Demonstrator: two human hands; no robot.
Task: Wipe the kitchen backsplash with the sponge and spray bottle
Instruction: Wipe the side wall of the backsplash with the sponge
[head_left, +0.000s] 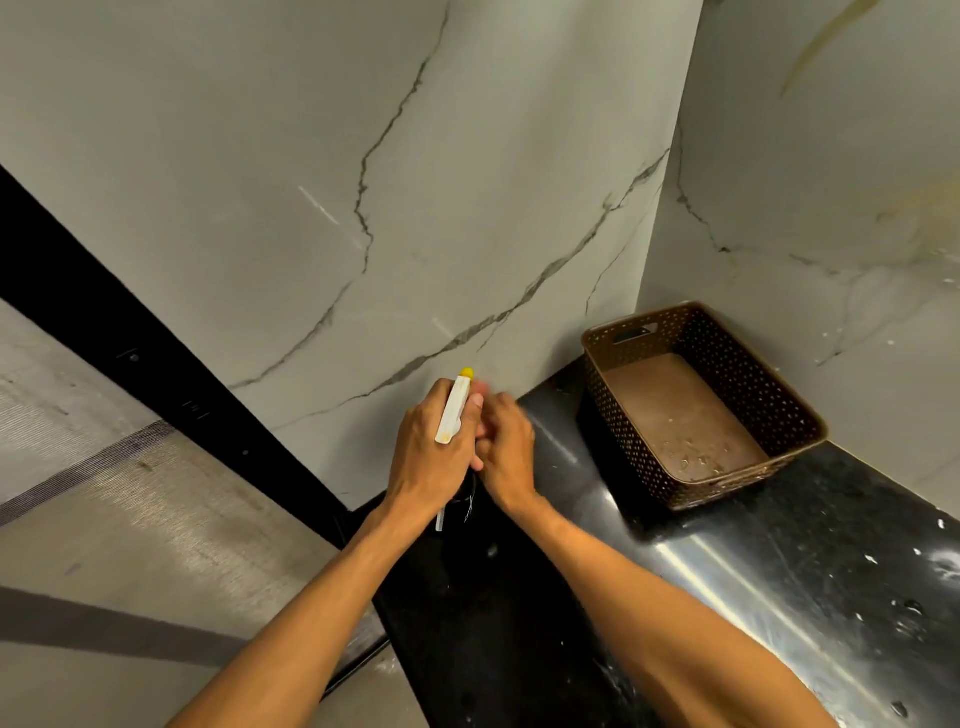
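There are two hands: the left hand (431, 441) and the right hand (506, 447). There is one spray bottle (453, 410) and one basket (698, 400) on one table (779, 571).

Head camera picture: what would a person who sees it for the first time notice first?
First, the two hands meeting at the centre: the left hand grips a white spray bottle with a yellow nozzle aimed at the wall, and the right hand touches it. Behind them rises the pale marble backsplash with dark veins. At the right, a brown perforated basket sits on the black countertop in the corner.
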